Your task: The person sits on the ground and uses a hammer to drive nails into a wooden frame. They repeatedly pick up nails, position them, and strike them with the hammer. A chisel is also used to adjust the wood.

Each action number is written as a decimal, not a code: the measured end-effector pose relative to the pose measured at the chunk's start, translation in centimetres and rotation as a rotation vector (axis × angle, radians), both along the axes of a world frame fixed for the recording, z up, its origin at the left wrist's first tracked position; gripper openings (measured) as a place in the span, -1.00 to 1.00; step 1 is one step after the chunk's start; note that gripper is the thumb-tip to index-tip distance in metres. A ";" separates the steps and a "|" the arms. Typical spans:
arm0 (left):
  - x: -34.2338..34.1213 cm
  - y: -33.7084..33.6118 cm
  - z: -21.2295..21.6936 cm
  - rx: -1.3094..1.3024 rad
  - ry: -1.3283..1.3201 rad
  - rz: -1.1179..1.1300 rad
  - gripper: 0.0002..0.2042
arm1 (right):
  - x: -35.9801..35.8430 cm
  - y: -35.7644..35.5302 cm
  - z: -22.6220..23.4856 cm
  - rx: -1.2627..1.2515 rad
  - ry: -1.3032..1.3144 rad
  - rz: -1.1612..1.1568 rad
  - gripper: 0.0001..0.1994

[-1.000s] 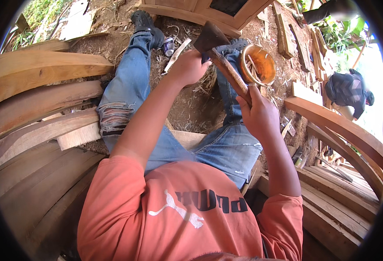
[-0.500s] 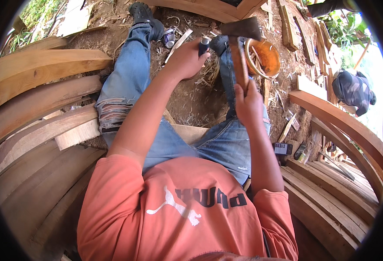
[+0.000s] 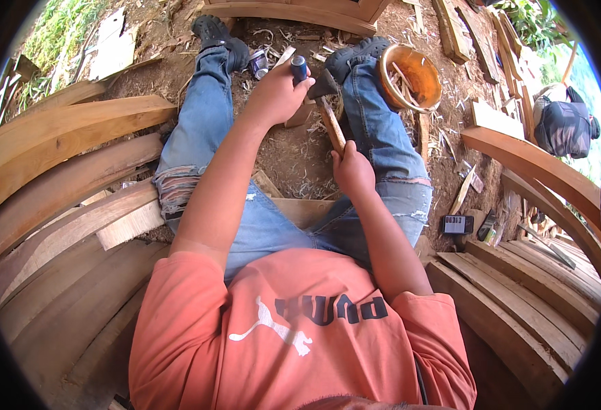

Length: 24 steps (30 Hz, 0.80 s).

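My left hand (image 3: 273, 97) is closed around the upright blue handle of a chisel (image 3: 300, 69), between my lower legs. The chisel's blade is hidden under the hand. My right hand (image 3: 354, 171) grips the wooden handle of a hatchet (image 3: 332, 124). The hatchet's dark metal head lies just right of the chisel handle; whether they touch I cannot tell. Below my left fingers a piece of brown wood (image 3: 301, 115) shows in part, the rest covered by the hand.
An orange bucket (image 3: 418, 80) with wood scraps stands by my right leg. Curved planks (image 3: 75, 119) are stacked at the left, more boards (image 3: 519, 301) at the right. A phone (image 3: 457, 224), a can (image 3: 259, 63) and shavings lie on the dirt. Another person (image 3: 563, 123) is at far right.
My right hand has brought the hatchet down and to the left, from over the bucket to beside the chisel. My left hand has shifted slightly left and nearer, still holding the chisel.
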<state>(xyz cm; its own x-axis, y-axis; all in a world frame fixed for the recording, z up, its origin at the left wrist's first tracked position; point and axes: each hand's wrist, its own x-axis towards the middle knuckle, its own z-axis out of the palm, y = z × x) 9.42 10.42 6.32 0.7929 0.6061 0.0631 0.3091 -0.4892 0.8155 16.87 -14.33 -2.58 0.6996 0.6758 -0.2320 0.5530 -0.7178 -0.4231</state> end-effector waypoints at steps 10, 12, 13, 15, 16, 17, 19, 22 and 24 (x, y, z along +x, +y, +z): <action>-0.2 0.2 -0.9 0.089 0.013 -0.014 -0.72 | 0.1 0.9 5.8 0.403 -0.052 -0.103 -0.64; -0.3 0.2 -0.9 0.064 0.037 -0.004 -0.75 | 0.3 0.3 3.5 0.284 -0.036 -0.072 -0.64; -0.2 0.3 -1.0 0.057 -0.009 -0.004 -0.74 | 0.3 -0.1 2.5 0.088 -0.030 -0.009 -0.67; -0.1 0.3 -1.2 0.036 -0.093 -0.010 -0.74 | 0.3 -1.0 -0.4 0.002 -0.036 0.054 -0.65; -0.2 0.4 -1.1 0.043 -0.083 -0.004 -0.74 | 0.2 -1.0 -0.8 0.034 -0.049 0.054 -0.65; -0.3 0.4 -1.1 0.050 -0.074 0.001 -0.74 | 0.2 -1.2 -1.3 0.029 -0.046 0.052 -0.65; -0.5 0.5 -0.8 0.026 -0.068 0.018 -0.74 | 0.1 -0.8 -1.1 0.026 -0.047 0.047 -0.66; -0.8 0.5 -0.2 -0.027 -0.081 0.045 -0.73 | -0.2 -0.5 -0.3 -0.013 -0.009 0.027 -0.67; -1.0 0.5 -0.4 -0.012 -0.088 0.047 -0.73 | -0.1 0.0 1.0 0.065 -0.024 -0.005 -0.68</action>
